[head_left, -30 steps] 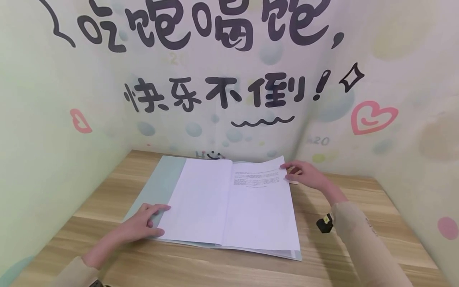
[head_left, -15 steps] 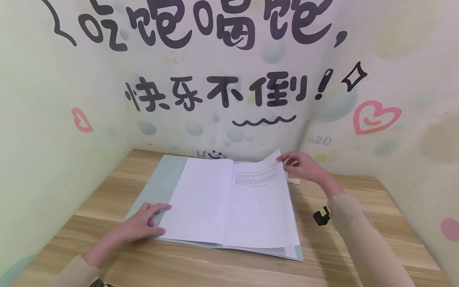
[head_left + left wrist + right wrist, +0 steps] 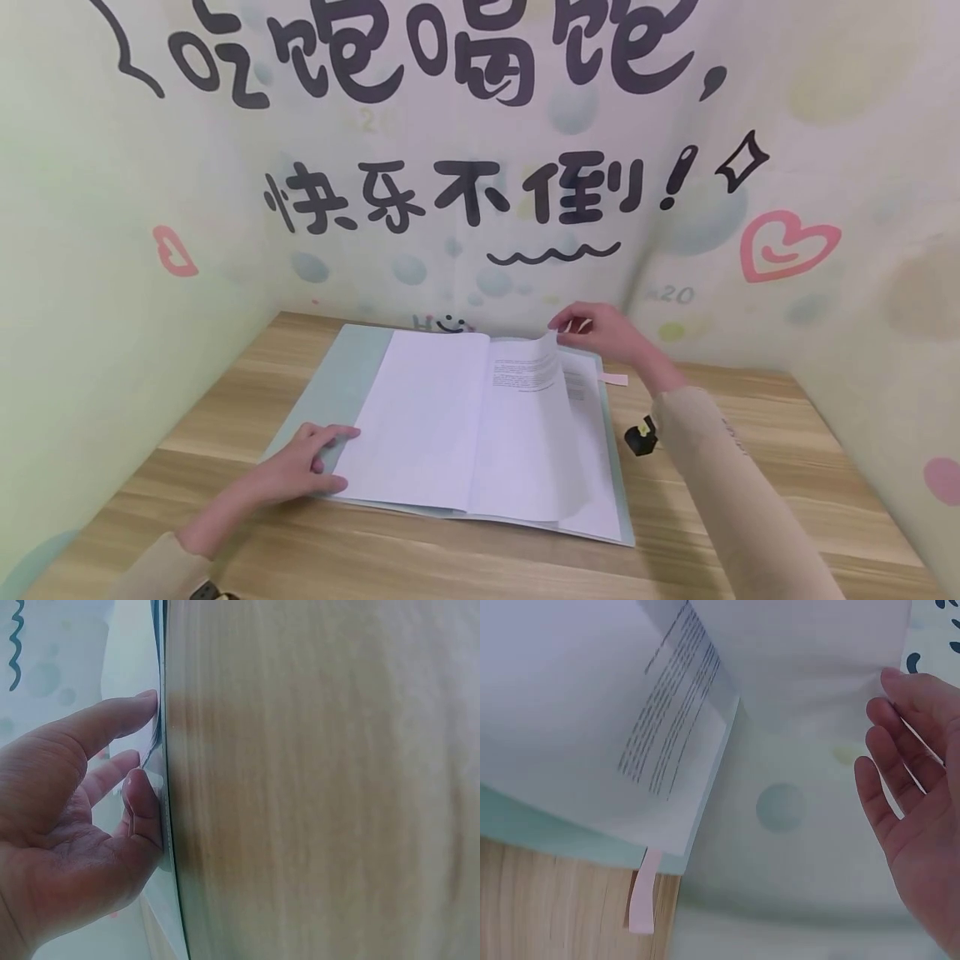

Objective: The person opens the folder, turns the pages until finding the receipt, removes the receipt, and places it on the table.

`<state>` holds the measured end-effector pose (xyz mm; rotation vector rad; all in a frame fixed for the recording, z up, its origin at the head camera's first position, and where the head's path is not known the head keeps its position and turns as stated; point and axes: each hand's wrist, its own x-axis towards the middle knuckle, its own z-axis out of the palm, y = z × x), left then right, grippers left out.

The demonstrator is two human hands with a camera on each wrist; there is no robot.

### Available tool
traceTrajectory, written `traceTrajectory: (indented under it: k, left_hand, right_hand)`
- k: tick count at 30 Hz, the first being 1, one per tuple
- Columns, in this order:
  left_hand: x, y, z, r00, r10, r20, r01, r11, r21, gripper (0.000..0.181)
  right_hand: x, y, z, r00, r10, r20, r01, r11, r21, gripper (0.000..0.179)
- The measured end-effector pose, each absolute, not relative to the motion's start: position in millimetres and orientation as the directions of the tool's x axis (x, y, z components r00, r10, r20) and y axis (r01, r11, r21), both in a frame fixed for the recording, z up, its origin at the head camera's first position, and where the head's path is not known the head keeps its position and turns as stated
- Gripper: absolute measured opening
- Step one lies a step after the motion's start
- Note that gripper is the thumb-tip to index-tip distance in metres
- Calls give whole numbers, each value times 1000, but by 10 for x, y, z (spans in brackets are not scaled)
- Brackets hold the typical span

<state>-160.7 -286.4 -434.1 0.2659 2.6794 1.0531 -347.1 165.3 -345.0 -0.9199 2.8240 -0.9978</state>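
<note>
An open book with a pale blue-green cover (image 3: 341,367) lies on the wooden table, its blank left page (image 3: 420,417) flat. My left hand (image 3: 296,467) rests at the left page's outer lower edge, thumb and index finger touching the paper; the left wrist view shows other fingers bent against the cover. At the far right corner, my right hand (image 3: 600,333) pinches a page (image 3: 525,450) between thumb and index finger. This page is lifted and bends leftward, baring a printed page (image 3: 667,720) beneath. In the right wrist view, the remaining fingers of that hand hang loosely bent.
A pink ribbon (image 3: 615,379) sticks out from the book's right side. Behind the wooden table (image 3: 420,554) stands a wall covering (image 3: 450,283) with black lettering and hearts; side walls close in left and right. A black device (image 3: 641,436) sits on the right wrist.
My right hand has moved left and slightly up, carrying the page corner with it. The page now curls over, showing the printed page below. My left hand has stayed in place.
</note>
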Motion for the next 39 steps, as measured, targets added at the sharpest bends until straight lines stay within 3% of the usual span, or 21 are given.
traceTrajectory:
  k: [15,30,39]
  left_hand:
    - [-1631,-2868,-4359,-954,253,-162,77,727,682,71]
    - [-1617,-2871,-4357,-953,258,-161,84,732,676,70]
    - [-1616,-2887,-4350,-952,258,-165,75,719,691,68]
  right_hand:
    - [-3629,1216,-3474,-809,-544,224,-557,585,-590,15]
    - [-3669,812,-3490,-778,-575,254,-576,490,-655,50]
    - [-3636,545,-3515,-770,-595,230,-586,516,-625,58]
